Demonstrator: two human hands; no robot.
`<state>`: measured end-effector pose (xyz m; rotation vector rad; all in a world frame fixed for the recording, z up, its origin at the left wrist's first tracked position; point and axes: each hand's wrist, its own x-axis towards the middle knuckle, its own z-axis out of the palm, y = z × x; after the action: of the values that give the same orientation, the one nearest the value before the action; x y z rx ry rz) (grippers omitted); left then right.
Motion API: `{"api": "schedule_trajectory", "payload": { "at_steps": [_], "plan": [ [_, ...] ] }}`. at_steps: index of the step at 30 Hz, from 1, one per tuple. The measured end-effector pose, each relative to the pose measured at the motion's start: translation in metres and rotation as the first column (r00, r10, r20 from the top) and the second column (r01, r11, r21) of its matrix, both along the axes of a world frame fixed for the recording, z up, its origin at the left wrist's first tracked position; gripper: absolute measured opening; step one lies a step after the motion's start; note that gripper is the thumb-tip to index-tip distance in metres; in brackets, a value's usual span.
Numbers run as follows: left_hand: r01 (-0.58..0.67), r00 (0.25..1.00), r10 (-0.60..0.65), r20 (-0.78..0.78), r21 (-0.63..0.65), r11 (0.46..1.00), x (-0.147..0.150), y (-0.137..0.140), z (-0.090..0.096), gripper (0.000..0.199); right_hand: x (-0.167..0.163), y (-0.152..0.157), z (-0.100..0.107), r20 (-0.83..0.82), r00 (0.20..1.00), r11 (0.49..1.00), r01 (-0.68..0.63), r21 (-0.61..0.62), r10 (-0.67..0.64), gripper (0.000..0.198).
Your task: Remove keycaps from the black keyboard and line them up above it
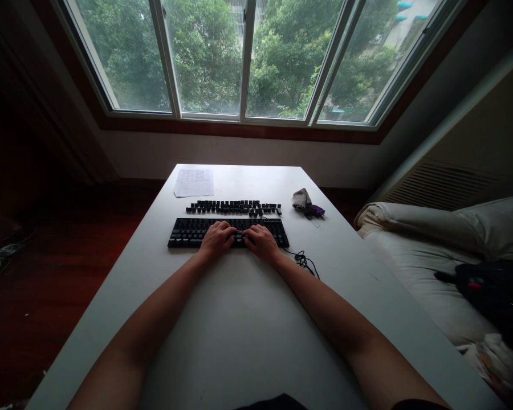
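Observation:
A black keyboard (183, 233) lies across the white table, its near edge toward me. My left hand (217, 236) rests over its middle, fingers bent slightly apart and pointing inward onto the keys. Just beside it, my right hand (260, 239) touches the keys right of centre, fingers likewise apart and its thumb low near the front edge. I see nothing held in either hand, though the fingertips are small and dark. Behind the keyboard stand rows of loose black keycaps (231, 206).
A black cable (303, 260) coils right of the keyboard. Farther back lie a grey and purple cloth (301, 199) and, at left, a printed sheet of paper (194, 183). The white table (239, 319) narrows toward the window; a pale couch (410, 267) with a dark bag (491, 290) flanks its right side.

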<state>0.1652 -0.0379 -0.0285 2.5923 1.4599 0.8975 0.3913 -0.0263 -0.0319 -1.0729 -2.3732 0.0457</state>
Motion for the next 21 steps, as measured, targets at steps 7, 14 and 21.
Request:
{"api": "schedule_trajectory", "payload": {
  "at_steps": [7, 14, 21],
  "plan": [
    [0.0, 1.0, 0.0, 0.007, 0.0, 1.0, -0.0003, -0.0007, 0.0013, 0.025, 0.0003, 0.0002, -0.0005, -0.001, 1.0, 1.0, 0.002, 0.007, -0.002, 0.018],
    [0.003, 1.0, -0.003, 0.005, -0.004, 1.0, 0.0, -0.0005, 0.0012, 0.026, 0.0001, -0.0003, 0.0006, -0.004, 1.0, 1.0, -0.004, 0.013, 0.004, 0.018],
    [-0.001, 1.0, 0.001, 0.013, -0.005, 1.0, -0.0002, -0.0001, 0.0008, 0.026, 0.0, -0.0002, 0.0003, -0.004, 1.0, 1.0, -0.001, 0.011, 0.001, 0.019]
  ]
}}
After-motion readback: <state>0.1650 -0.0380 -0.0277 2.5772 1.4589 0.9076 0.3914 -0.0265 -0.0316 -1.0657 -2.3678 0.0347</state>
